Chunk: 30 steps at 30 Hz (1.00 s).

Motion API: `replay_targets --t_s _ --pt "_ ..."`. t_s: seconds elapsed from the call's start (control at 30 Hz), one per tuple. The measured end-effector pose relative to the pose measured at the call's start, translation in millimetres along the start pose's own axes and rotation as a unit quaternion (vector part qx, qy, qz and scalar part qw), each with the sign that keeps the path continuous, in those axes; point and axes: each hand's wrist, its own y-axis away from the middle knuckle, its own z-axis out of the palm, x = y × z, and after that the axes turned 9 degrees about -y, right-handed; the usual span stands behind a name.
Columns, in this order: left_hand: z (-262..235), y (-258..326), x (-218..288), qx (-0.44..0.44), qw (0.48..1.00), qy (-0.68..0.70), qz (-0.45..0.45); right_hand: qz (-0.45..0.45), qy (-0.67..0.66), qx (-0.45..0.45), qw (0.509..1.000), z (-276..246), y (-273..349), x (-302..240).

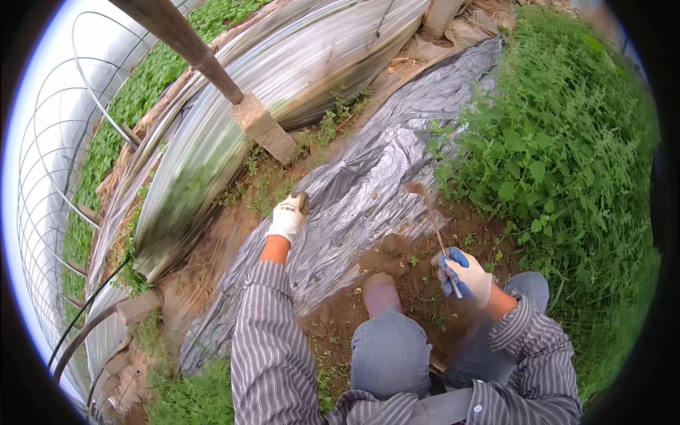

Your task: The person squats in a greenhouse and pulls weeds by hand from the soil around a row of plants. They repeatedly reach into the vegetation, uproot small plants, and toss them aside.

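Observation:
My left hand (287,218), in a white glove with soiled fingertips, is closed at the far left edge of a crumpled silver-grey plastic mulch sheet (368,173). Whatever its curled fingers hold is hidden. My right hand (467,276) wears a white and blue glove and is wrapped round the handle of a small hand hoe (432,212). The hoe's thin neck points up and away, its bent, rusty head over the sheet's right edge, near the weeds. Brown soil (397,258) with small sprouts lies between the sheet and my knees.
Tall dense green weeds (559,149) crowd the right side. A post (191,49) on a concrete block (265,127) stands beyond my left hand. Clear plastic film (212,163) hangs at the left, with hoops (53,163) behind. My boot (382,294) rests on the soil.

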Motion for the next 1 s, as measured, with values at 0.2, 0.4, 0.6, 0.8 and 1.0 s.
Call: replay_targets --t_s 0.2,0.4,0.6,0.8,1.0 --pt "35.2 -96.5 -57.4 -0.098 0.948 -0.3 -0.028 0.046 -0.084 -0.008 0.995 -13.0 -6.6 4.5" --pt "67.3 -142.6 -51.9 -0.201 0.941 -0.273 -0.001 0.096 -0.025 0.085 0.991 -25.6 -29.4 -6.4" --pt "85.3 -155.9 -89.0 -0.192 0.936 -0.291 0.047 0.048 -0.018 0.106 0.993 -26.7 -47.8 0.1" --pt "57.4 -117.7 -122.7 -0.209 0.928 -0.307 0.028 0.035 -0.007 0.136 0.99 -17.4 -42.5 4.0" --pt "24.4 -68.3 -189.3 -0.252 0.911 -0.326 -0.02 0.029 -0.004 0.105 0.994 -11.6 -48.1 22.9"
